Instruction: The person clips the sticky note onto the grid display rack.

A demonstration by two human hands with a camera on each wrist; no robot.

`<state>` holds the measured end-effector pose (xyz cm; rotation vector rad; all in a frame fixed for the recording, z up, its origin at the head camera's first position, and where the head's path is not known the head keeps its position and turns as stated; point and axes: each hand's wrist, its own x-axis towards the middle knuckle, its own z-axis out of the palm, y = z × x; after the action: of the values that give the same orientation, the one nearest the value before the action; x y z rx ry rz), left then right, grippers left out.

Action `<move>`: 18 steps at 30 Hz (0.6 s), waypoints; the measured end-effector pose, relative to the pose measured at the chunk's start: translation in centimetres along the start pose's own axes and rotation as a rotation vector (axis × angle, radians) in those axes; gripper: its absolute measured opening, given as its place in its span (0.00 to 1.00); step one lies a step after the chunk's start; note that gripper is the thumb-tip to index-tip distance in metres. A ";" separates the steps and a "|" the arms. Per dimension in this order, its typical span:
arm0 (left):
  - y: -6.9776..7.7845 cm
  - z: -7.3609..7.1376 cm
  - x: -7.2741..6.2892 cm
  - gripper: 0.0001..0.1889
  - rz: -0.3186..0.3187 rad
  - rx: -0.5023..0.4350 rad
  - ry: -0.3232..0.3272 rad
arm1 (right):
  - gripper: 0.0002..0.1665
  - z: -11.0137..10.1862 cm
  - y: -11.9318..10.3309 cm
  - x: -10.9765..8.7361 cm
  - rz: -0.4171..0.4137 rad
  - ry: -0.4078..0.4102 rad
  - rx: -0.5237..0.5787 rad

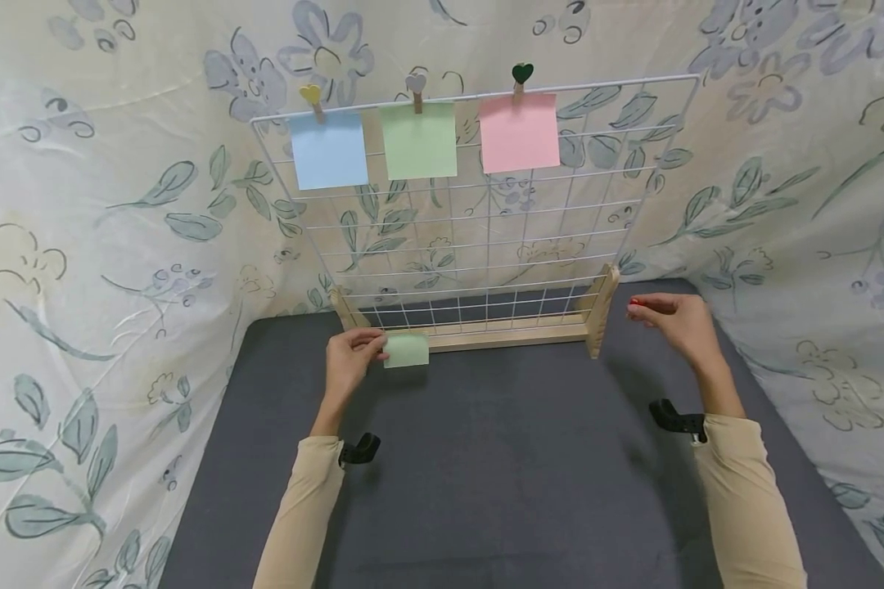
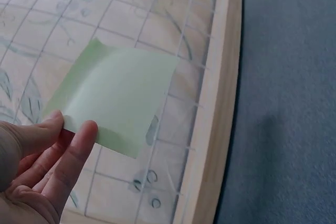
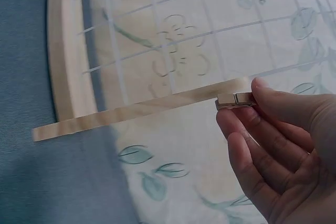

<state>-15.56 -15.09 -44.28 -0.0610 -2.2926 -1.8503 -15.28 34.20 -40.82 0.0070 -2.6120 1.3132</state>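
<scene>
My left hand [image 1: 351,360] pinches a light green paper note [image 1: 407,350] by its edge, in front of the lower left of a white wire grid [image 1: 486,219]. In the left wrist view the note [image 2: 118,98] bends slightly between thumb and fingers. My right hand [image 1: 678,321], to the right of the grid's wooden foot, holds a small wooden clothespin [image 3: 235,99] between thumb and fingers. A bit of red on it shows in the head view. Along the grid's top wire hang a blue note [image 1: 329,150], a green note [image 1: 419,141] and a pink note [image 1: 519,133].
Yellow [image 1: 311,96], grey [image 1: 416,84] and dark green [image 1: 522,75] heart clothespins hold the hanging notes. The grid stands in a wooden base [image 1: 508,334] on a dark table [image 1: 493,458]. Floral cloth [image 1: 118,164] hangs behind and at both sides.
</scene>
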 end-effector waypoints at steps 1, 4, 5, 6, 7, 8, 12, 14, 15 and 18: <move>0.2 0.2 0.0 0.09 0.003 -0.003 -0.001 | 0.20 -0.2 -0.3 0.1 -0.010 0.003 0.005; 0.8 0.6 0.1 0.08 0.020 -0.004 -0.008 | 0.20 -0.8 -1.2 0.5 -0.025 0.008 0.014; 1.0 0.7 0.2 0.07 0.028 0.000 -0.011 | 0.20 -0.9 -1.4 0.6 -0.025 0.008 0.013; 1.2 0.8 0.2 0.07 0.035 0.000 -0.013 | 0.21 -1.1 -1.7 0.8 -0.026 0.008 0.008; 1.4 1.0 0.2 0.07 0.041 0.002 -0.014 | 0.21 -1.2 -2.0 0.9 -0.029 0.012 0.002; 1.6 1.1 0.3 0.07 0.050 0.007 -0.016 | 0.21 -1.3 -2.2 1.0 -0.032 0.017 -0.005; 2.3 1.4 0.5 0.07 0.069 0.010 -0.018 | 0.21 -1.7 -3.0 1.3 -0.041 0.037 -0.040; 2.6 1.6 0.6 0.08 0.073 0.012 -0.019 | 0.21 -1.9 -3.4 1.3 -0.044 0.041 -0.046; 2.7 1.7 0.7 0.08 0.072 0.013 -0.019 | 0.22 -2.0 -3.5 1.4 -0.043 0.041 -0.048; 3.1 2.0 0.9 0.08 0.073 0.020 -0.021 | 0.22 -2.3 -4.0 1.5 -0.044 0.043 -0.047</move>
<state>-16.20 -12.55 -41.58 -0.1607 -2.2904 -1.7994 -15.91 33.74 -35.99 0.0280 -2.5902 1.2241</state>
